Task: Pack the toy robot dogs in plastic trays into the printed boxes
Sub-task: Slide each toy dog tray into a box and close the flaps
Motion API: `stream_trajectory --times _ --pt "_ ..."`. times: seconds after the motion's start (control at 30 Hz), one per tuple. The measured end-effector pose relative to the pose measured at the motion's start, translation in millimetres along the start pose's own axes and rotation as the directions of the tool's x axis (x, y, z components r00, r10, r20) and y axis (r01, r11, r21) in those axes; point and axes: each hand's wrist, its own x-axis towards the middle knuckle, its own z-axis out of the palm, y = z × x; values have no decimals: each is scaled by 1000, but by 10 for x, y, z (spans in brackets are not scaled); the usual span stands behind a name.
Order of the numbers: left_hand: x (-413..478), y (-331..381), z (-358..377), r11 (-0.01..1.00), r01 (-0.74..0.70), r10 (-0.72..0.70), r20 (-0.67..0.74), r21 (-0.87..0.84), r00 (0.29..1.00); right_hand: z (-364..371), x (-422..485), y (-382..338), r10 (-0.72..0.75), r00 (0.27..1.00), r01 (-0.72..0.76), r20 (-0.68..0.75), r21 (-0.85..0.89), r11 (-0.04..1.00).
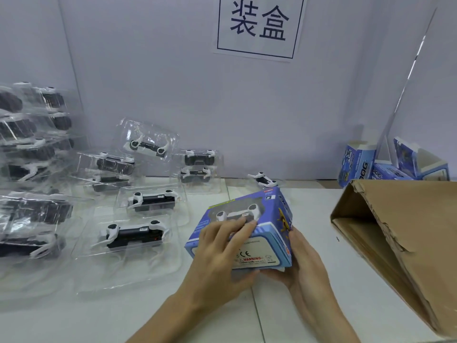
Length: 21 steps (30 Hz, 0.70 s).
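A blue printed box (262, 243) is held tilted above the white table, with a black-and-white toy robot dog showing through its window. My left hand (220, 256) lies over the box's front, fingers spread across the window and thumb under the bottom edge. My right hand (299, 263) grips the box's right end from below. Several clear plastic trays with robot dogs lie to the left, the nearest tray (133, 233) just beside my left hand. Another toy dog (263, 179) sits behind the box.
Stacks of filled trays (32, 149) stand at the far left. Several empty printed boxes (390, 162) stand at the back right. A brown cardboard carton (400, 238) lies open on its side at the right. A wall with a paper sign (259, 23) closes the back.
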Motion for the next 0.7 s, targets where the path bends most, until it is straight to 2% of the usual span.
stream_trajectory --times 0.07,0.13,0.23,0.27,0.4,0.47,0.53,0.6,0.63,0.7 --pt "1 8 44 991 -92 91 8 97 996 -49 18 7 -39 993 22 -110 -149 989" --pt "-13 50 116 964 -177 178 17 200 984 -122 36 -2 -10 984 -27 -179 -200 979" --pt "-41 149 186 925 -250 242 64 288 968 -140 19 -73 156 982 -160 -102 -28 987" --pt "-46 159 191 917 -262 249 79 302 965 -131 9 -91 170 983 -172 -69 -14 985" --pt "-15 98 94 944 -236 228 61 232 972 -55 -19 24 78 993 -83 -92 -54 995" --pt "33 67 5 994 -52 56 -40 92 998 -87 -20 106 32 988 -39 -148 -48 998" --pt "99 3 -120 965 243 -255 -130 -97 958 -127 -44 140 1 979 -10 -203 -43 999" --pt "153 -74 -244 842 471 -489 -3 -265 872 -175 -56 179 -43 976 33 -214 -47 998" --pt "127 -143 -244 838 493 -480 113 -234 870 -191 -78 193 -56 974 48 -220 -39 998" --pt "95 -155 -270 747 563 -472 314 -355 824 -191 -101 170 -66 976 67 -206 -4 998"
